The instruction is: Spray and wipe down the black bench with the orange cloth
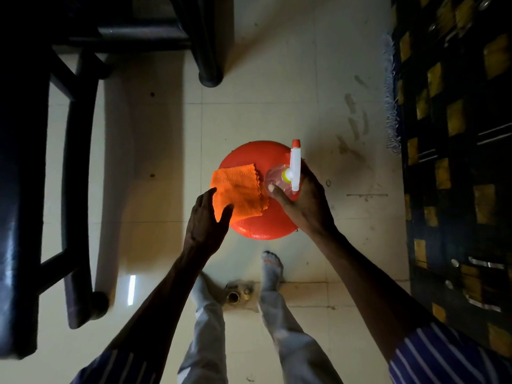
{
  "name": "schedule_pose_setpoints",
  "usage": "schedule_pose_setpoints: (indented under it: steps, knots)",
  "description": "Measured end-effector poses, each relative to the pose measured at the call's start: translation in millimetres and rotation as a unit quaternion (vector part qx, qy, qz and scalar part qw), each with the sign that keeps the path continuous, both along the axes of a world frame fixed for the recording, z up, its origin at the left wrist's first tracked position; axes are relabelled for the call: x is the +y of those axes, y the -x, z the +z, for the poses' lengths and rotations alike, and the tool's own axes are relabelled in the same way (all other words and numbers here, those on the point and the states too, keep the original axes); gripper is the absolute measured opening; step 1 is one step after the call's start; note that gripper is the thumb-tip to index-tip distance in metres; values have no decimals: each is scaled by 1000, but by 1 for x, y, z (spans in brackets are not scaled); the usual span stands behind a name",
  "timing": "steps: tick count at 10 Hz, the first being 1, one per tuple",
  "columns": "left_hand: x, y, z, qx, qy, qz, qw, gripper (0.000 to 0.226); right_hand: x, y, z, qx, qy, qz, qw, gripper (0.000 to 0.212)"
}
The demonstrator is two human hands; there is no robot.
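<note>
Right now the right hand (306, 200) is wrapped around a clear spray bottle (278, 180), thumb laid across its near side, the fingers hidden behind it. The bottle stands upright on a round red stool (257, 223), its white trigger head topped by an orange nozzle that points away from the person. The left hand (206, 220) is spread, fingers and thumb apart, settling on the near corner of the orange cloth (239, 189); it touches the fabric but has not closed on it (no fold is pinched that I can see). The cloth lies folded on the left half of the stool, its pinked edge just beside the bottle.

Below the stool the person's two feet (273, 266) stand on a pale tiled floor (304, 92), with a small brass object (237, 295) between the legs. A dark rug with yellow squares (454, 134) runs along the right edge. The black bench (80, 162) fills the left side, well apart from both hands, its dark frame and legs glossy, its surface mostly lost in shadow.
</note>
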State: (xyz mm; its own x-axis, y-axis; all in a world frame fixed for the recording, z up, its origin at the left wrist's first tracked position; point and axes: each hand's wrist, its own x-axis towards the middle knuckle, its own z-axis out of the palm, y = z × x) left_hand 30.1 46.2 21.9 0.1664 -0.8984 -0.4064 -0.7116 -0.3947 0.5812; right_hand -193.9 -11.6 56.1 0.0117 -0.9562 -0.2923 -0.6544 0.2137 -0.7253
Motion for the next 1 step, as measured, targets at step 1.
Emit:
schedule_pose_setpoints:
  steps: [1]
  knots:
    - [5, 8, 25, -10, 23, -15, 1000, 65, 10, 5, 9, 30, -39, 18, 999, 85]
